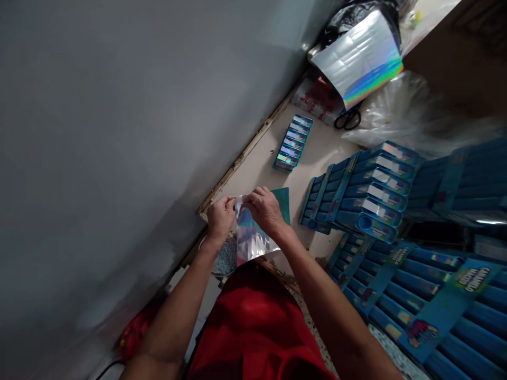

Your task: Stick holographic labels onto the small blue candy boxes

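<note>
Both my hands are at a shiny holographic foil sheet (253, 237), close in front of my body. My left hand (222, 215) pinches its upper left corner. Bent over the upper edge, the fingers of my right hand (264, 208) grip the sheet too. Silver and rainbow tones show on the sheet's lower part, teal on its right side. Just below my left hand stands a tub of grey-blue granules (225, 257), partly covered by the sheet. Farther up the table lies a short row of small blue boxes (293, 142) with shiny strips on their ends.
Banded stacks of blue boxes (356, 195) rise at the right, with more banded blue packs (412, 290) below them. Black-handled scissors (348, 119) lie beneath a large holographic sheet (358, 58). Clear plastic bags (412, 111) lie behind. A grey wall (119, 105) borders the table's left edge.
</note>
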Motion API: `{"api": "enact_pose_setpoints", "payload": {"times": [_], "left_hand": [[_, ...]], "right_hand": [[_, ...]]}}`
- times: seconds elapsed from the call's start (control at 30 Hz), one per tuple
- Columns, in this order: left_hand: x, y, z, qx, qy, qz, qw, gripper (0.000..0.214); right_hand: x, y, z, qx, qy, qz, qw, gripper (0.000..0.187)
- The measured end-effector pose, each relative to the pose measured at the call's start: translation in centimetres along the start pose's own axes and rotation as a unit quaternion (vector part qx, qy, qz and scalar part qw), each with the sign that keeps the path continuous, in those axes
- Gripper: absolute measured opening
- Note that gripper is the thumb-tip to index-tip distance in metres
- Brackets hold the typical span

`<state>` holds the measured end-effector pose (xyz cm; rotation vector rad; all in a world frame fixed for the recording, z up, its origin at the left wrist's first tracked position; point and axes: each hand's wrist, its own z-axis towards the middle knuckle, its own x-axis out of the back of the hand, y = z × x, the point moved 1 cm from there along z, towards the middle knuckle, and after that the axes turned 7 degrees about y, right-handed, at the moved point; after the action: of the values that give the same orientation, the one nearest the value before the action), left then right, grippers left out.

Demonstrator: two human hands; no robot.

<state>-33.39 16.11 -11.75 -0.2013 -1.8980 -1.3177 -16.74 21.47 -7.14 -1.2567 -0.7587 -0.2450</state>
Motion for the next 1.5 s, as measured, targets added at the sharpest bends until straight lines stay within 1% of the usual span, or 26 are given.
{"api": "enact_pose_setpoints", "payload": {"times": [0.07,0.13,0.23,0.3,0.33,0.37,0.43,0.47,0.53,0.6,0.63,0.7,0.73,0.8,0.87,0.9,0.93,0.97,1.0,1.07,1.13,1.2,1.3,1.33,1.4,1.5], "left_hand": [[-0.6,-1.0,1.1,0.014,0.03,0.046,0.998,0.031],[-1.1,-1.9,2.4,0.031,0.023,0.056,0.998,0.029],[-1.0,-1.0,2.8,0.028,0.037,-0.023,0.999,0.043],[-0.4,1.2,1.6,0.023,0.032,-0.172,0.984,0.054],[-0.2,2.6,0.7,0.028,-0.006,-0.265,0.964,0.058],[-0.1,4.1,-0.3,0.044,-0.07,-0.35,0.933,0.062],[-0.3,6.6,-2.3,0.104,-0.191,-0.455,0.864,0.065],[-0.5,7.4,-3.0,0.144,-0.221,-0.476,0.839,0.062],[-1.0,8.2,-3.9,0.218,-0.219,-0.48,0.821,0.053],[-1.1,8.3,-4.2,0.25,-0.178,-0.459,0.834,0.046],[-0.9,8.3,-4.3,0.243,-0.161,-0.439,0.85,0.043],[-0.1,8.6,-4.6,0.193,-0.127,-0.376,0.897,0.035],[0.5,8.9,-4.9,0.156,-0.113,-0.333,0.923,0.029],[1.9,9.8,-5.4,0.084,-0.088,-0.25,0.961,0.019],[3.3,10.7,-5.8,0.041,-0.056,-0.2,0.977,0.015],[3.9,11.0,-5.8,0.034,-0.043,-0.191,0.98,0.014],[4.3,11.2,-5.8,0.034,-0.036,-0.189,0.981,0.015],[4.7,11.3,-5.8,0.038,-0.038,-0.19,0.98,0.017],[4.8,11.4,-5.6,0.043,-0.045,-0.194,0.979,0.019],[5.0,11.4,-5.4,0.052,-0.051,-0.207,0.976,0.021],[5.0,11.4,-5.2,0.053,-0.036,-0.219,0.974,0.021],[5.1,11.6,-5.1,0.051,-0.032,-0.225,0.973,0.02],[5.5,12.0,-5.2,0.042,-0.055,-0.216,0.974,0.017],[5.6,12.1,-5.3,0.036,-0.061,-0.208,0.976,0.017],[5.9,12.3,-5.5,0.024,-0.065,-0.187,0.98,0.015],[5.9,12.4,-5.8,0.015,-0.07,-0.168,0.983,0.014]], "right_hand": [[1.2,-0.3,-1.1,-0.089,0.104,0.121,0.983,0.015],[2.6,-0.3,-2.3,-0.198,0.177,0.268,0.926,0.014],[4.2,-0.1,-3.7,-0.332,0.188,0.433,0.817,0.026],[4.7,0.1,-4.2,-0.381,0.175,0.49,0.765,0.033],[4.8,0.1,-4.4,-0.395,0.17,0.508,0.746,0.035],[4.9,0.1,-4.5,-0.403,0.164,0.523,0.733,0.037],[5.0,-0.1,-4.7,-0.407,0.153,0.541,0.719,0.038],[5.0,-0.2,-4.8,-0.406,0.149,0.547,0.717,0.038],[5.0,-0.6,-5.1,-0.4,0.152,0.551,0.717,0.037],[5.1,-0.9,-5.4,-0.391,0.169,0.544,0.723,0.037],[5.0,-0.9,-5.7,-0.388,0.178,0.538,0.727,0.037],[4.8,-0.8,-6.1,-0.393,0.184,0.538,0.723,0.039],[4.6,-0.6,-6.3,-0.4,0.18,0.548,0.712,0.041],[4.2,0.1,-6.7,-0.42,0.178,0.582,0.673,0.043],[3.9,0.9,-7.1,-0.452,0.205,0.595,0.632,0.045],[3.8,1.2,-7.3,-0.467,0.231,0.586,0.62,0.046],[3.8,1.3,-7.4,-0.476,0.252,0.572,0.619,0.046],[3.8,1.3,-7.5,-0.477,0.264,0.555,0.628,0.044],[3.9,1.0,-7.5,-0.467,0.267,0.537,0.65,0.041],[4.3,-0.1,-7.3,-0.419,0.266,0.496,0.713,0.038],[5.0,-1.2,-6.7,-0.361,0.263,0.449,0.774,0.036],[5.8,-1.8,-6.1,-0.313,0.231,0.434,0.812,0.038],[6.4,-1.8,-5.3,-0.265,0.129,0.473,0.83,0.048],[6.5,-1.7,-5.1,-0.253,0.111,0.478,0.834,0.048],[6.5,-1.5,-4.9,-0.232,0.105,0.473,0.844,0.044],[6.2,-1.3,-4.9,-0.212,0.129,0.45,0.858,0.038]]}}
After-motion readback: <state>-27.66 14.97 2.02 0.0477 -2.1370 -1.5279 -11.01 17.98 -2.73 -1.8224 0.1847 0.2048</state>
